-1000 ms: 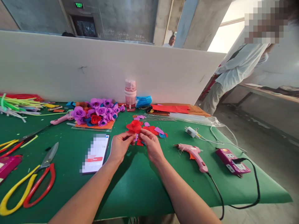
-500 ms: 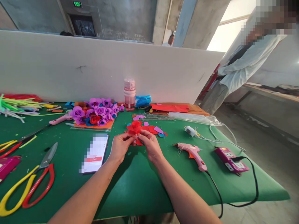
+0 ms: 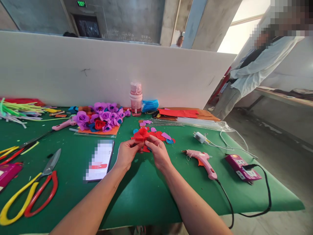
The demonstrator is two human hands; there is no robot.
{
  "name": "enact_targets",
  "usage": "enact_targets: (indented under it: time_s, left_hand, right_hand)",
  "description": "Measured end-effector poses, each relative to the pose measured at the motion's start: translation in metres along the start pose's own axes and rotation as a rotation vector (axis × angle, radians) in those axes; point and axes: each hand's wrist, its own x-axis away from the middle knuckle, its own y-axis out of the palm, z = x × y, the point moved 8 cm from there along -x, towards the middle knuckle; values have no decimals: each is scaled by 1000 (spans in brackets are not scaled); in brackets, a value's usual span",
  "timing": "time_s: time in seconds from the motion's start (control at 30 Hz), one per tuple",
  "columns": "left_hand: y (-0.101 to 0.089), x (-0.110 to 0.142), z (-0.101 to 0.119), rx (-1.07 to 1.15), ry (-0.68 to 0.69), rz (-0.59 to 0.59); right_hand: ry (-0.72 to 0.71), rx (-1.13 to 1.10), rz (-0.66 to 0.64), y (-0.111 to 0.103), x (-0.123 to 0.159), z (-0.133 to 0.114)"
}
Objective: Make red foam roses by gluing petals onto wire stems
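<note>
A red craft flower (image 3: 141, 133) is held between my two hands above the middle of the table. My left hand (image 3: 127, 153) pinches its base from the left, fingers closed. From the right, my right hand (image 3: 157, 150) grips its lower edge between thumb and fingers. Just behind the flower lie loose red petals (image 3: 158, 135), a purple petal (image 3: 166, 136) and a blue petal (image 3: 169, 141). The fingertips partly hide the underside of the flower.
On the green table (image 3: 146, 202), a pink glue gun (image 3: 202, 162) and purple box (image 3: 242, 168) lie right; a phone (image 3: 101, 161) and scissors (image 3: 36, 189) left. Finished purple flowers (image 3: 105, 116) and a pink bottle (image 3: 136, 99) stand behind. A person (image 3: 259, 68) stands at right.
The red flower has turned slightly in my fingers and now shows more of its side petals. Both hands stay in nearly the same place.
</note>
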Motion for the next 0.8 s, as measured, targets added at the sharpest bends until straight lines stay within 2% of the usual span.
enact_targets:
  time_s: [0.27, 0.67, 0.8]
  left_hand:
    - [-2, -2, -1, -5, 5, 19]
    - [1, 1, 1, -69, 32, -7]
    - [5, 3, 6, -33, 5, -76]
  right_hand:
    - [35, 40, 173, -15, 0, 12]
    - [-13, 13, 151, -9, 0, 7]
    - [-46, -24, 158, -12, -1, 1]
